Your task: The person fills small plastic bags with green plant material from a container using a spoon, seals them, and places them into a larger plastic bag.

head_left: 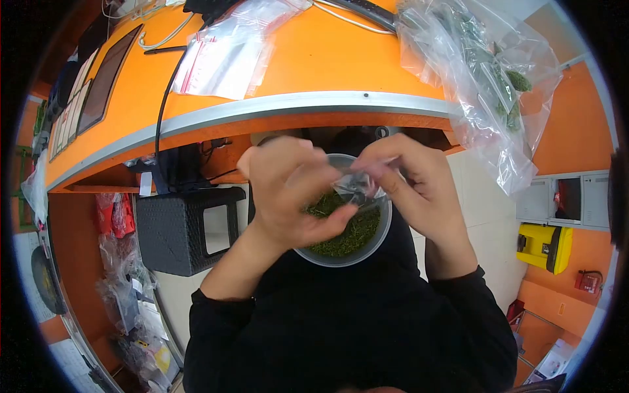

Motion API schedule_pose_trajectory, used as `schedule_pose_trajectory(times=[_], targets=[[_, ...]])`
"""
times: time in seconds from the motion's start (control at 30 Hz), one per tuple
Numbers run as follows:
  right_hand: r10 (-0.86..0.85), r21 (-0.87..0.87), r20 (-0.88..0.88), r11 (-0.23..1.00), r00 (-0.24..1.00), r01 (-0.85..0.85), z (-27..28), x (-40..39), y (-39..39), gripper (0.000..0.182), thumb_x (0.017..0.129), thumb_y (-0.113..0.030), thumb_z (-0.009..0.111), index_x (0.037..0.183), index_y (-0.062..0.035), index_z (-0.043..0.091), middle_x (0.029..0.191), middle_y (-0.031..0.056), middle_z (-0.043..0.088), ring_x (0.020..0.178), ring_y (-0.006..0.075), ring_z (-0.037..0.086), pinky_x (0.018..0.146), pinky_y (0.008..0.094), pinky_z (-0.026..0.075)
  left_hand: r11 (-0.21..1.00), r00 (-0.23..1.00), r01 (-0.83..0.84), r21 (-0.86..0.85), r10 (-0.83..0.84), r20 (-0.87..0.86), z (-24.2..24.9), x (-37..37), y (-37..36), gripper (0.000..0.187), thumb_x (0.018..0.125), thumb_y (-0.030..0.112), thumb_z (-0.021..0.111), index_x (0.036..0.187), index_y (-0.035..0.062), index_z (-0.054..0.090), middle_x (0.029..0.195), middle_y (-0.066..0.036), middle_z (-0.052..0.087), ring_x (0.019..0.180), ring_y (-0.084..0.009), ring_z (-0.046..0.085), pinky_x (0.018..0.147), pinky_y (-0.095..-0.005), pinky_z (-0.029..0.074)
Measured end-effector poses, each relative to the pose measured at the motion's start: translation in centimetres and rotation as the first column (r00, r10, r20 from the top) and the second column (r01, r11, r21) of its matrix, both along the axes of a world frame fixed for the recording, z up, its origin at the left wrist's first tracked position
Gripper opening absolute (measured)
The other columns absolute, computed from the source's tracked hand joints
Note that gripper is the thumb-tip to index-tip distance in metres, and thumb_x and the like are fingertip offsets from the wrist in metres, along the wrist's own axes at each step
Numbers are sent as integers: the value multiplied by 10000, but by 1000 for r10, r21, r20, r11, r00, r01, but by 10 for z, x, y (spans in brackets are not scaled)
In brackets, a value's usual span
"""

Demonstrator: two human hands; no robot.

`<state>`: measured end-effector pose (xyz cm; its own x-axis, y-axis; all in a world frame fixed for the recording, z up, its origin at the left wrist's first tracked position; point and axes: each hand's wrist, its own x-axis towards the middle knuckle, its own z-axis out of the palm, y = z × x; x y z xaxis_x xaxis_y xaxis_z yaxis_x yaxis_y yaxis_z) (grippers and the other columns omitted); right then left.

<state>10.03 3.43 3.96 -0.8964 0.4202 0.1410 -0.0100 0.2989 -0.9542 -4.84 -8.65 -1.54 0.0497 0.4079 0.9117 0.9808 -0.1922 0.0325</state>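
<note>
A grey bowl (388, 230) rests at my lap, holding green moss-like plant bits (348, 237). Above it, my right hand (422, 190) is closed, thumb and fingers pinching a small clear plastic bag (357, 186). My left hand (285, 190) is over the bowl's left side, close to the bag, with its thumb stretched toward it. Motion blurs the left fingers, so whether they grip the bag cannot be made out. Part of the moss and the bowl's far left rim are hidden behind the left hand.
An orange table (314, 65) with a metal edge spans the front. On it lie flat zip bags (219, 62), and a large clear bag of greenery (488, 85) hangs over its right edge. A black stool (173, 232) stands left; a yellow case (545, 247) is at right.
</note>
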Motion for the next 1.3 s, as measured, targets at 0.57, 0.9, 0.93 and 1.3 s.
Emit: schedule_pose_trajectory(times=[0.57,0.9,0.93,1.3], targets=[[252,453,137,844,958,-287,-12,-3,3,238,773,-228,676,768,-49,519,705,79,496,680,278,509,620,358,400,719,828,432,-545,-77,556,12,6,-23,103,765,115,686,743,86,590,696,-35,540,721,-206,526,703,-343,313],[295,288,247,887,923,-360,-23,0,4,219,855,-243,588,831,-36,520,743,116,554,737,324,580,648,405,445,699,776,539,-470,-195,599,-3,5,-23,66,778,128,685,813,103,635,738,-12,566,747,-176,544,715,-333,304],[297,282,244,889,923,-361,-24,1,4,187,829,-194,599,833,-26,516,756,119,546,727,325,570,640,393,444,694,768,550,-465,-201,608,-4,5,-23,64,778,130,687,817,105,643,727,-7,565,749,-170,547,717,-329,304],[22,637,139,763,990,-107,-41,-4,-5,119,684,-126,595,708,-37,521,695,117,556,696,317,596,595,418,473,836,949,202,-510,-40,312,-6,11,-19,156,653,65,715,641,97,563,656,5,540,668,-165,512,678,-355,284]])
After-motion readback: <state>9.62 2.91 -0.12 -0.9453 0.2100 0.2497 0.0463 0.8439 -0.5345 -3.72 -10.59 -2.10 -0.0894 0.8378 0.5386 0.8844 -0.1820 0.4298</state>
